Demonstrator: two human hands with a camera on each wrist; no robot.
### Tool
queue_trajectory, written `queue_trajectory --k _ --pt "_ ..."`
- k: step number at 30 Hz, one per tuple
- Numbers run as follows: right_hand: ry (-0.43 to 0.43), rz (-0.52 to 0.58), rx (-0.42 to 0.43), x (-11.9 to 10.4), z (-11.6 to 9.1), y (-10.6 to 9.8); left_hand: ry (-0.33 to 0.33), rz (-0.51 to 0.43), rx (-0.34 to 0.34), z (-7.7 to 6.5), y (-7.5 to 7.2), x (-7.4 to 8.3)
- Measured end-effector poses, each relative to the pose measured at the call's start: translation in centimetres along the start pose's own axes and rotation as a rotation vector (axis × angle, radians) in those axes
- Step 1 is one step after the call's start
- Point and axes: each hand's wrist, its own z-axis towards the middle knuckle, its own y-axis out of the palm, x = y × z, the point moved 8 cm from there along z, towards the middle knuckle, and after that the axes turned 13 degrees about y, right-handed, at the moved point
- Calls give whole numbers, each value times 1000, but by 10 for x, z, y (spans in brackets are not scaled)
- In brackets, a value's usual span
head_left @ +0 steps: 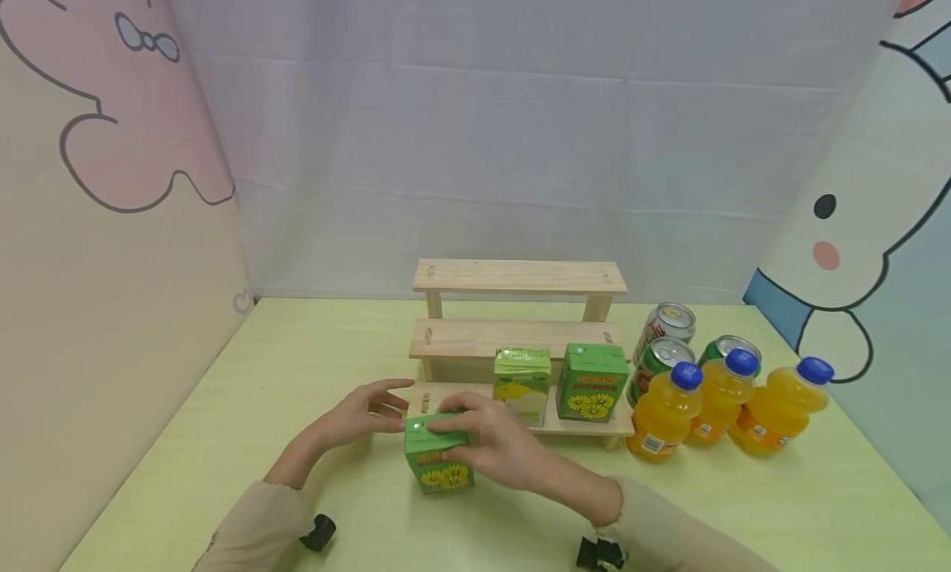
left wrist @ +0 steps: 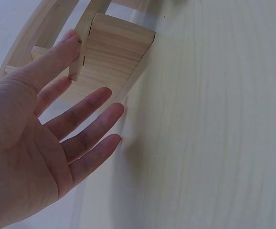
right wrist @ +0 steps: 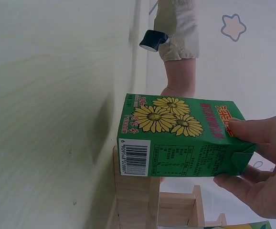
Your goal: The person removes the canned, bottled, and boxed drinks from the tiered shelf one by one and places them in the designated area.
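My right hand (head_left: 501,442) grips a green drink carton (head_left: 438,470) with yellow flowers by its upper end, thumb on one side and fingers on the other. The carton is in front of the left end of a three-tier wooden step shelf (head_left: 520,275), over the table in the right wrist view. My left hand (head_left: 364,413) is at that same end of the shelf, fingers spread and fairly straight, thumb tip at the board's edge (left wrist: 76,67). On the lowest tier stand a lemon drink carton (head_left: 522,390) and another green flowered carton (head_left: 591,382).
Right of the shelf stand several drink cans (head_left: 661,361) and, before them, orange drink bottles (head_left: 664,415) with blue caps. A grey-white curtain (head_left: 475,143) hangs behind the pale table (head_left: 319,341). Printed side panels (head_left: 126,308) border it left and right.
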Motion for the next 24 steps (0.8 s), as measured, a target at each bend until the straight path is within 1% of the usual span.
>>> queue_trajectory --k 7,15,19,24 --pt "26 1 11 6 1 5 -12 12 8 1 0 -2" --pt "93 11 19 13 0 9 -1 0 -4 1 1 -2" --pt "120 -4 28 16 -1 9 -11 0 4 1 1 -2" --pt "122 -13 39 17 -2 8 -26 10 10 1 0 -4"
